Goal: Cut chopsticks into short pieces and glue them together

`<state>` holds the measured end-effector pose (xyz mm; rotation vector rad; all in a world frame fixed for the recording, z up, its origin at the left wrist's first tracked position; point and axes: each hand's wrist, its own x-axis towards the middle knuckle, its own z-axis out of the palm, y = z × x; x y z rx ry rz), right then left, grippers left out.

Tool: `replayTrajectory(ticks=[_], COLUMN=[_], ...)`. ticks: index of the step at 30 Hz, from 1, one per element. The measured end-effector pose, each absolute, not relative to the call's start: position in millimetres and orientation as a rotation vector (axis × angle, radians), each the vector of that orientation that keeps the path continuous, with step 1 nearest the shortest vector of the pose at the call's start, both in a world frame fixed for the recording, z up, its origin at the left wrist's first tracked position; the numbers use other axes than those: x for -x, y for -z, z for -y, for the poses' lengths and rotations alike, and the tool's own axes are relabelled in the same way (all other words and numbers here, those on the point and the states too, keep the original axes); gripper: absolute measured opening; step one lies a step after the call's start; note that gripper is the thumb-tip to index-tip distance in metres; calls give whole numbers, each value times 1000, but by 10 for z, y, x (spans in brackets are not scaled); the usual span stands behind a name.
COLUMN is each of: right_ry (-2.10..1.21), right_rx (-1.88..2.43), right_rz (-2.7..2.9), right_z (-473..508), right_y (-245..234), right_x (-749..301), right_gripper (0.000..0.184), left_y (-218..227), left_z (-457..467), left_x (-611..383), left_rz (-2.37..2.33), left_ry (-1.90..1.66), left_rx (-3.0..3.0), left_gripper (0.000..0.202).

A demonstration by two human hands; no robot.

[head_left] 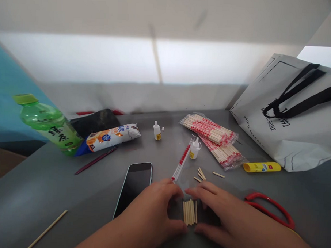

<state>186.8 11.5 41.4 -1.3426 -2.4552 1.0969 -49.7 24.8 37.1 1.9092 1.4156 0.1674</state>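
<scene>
A row of short cut wooden sticks (189, 212) lies side by side on the grey table between my hands. My left hand (157, 207) is curved at its left, thumb near the lower ends and fingers near the upper ends. From the other side my right hand (219, 210) arches the same way, its thumb close to the lower right corner. Both hands have thumb and fingers apart, with nothing gripped; whether the thumb tips touch the sticks I cannot tell. Several loose stick pieces (201, 174) lie just beyond my right fingers.
Around the hands lie a phone (135, 185), red-handled scissors (271, 209), two white glue bottles (157, 131), a yellow tube (262, 167) and bagged sticks (209, 129). A green bottle (50, 124) and snack packet (112, 136) stand left, a white bag (292, 111) right.
</scene>
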Motion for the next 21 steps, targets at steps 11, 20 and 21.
replayTrajectory(ticks=[11, 20, 21], right_ry=[-981, -896, -827], right_rx=[1455, 1315, 1320], right_rz=[2462, 2425, 2390], right_z=[-126, -183, -218], right_y=[-359, -389, -404], right_x=[-1953, -1984, -2003], right_gripper=[65, 50, 42], left_y=[-297, -284, -289], left_z=[-258, -256, -256], left_x=[505, 476, 474], left_rz=[-1411, -1375, -1387], left_ry=[-146, -142, -151], left_rx=[-1900, -1869, -1860], left_gripper=[43, 38, 39])
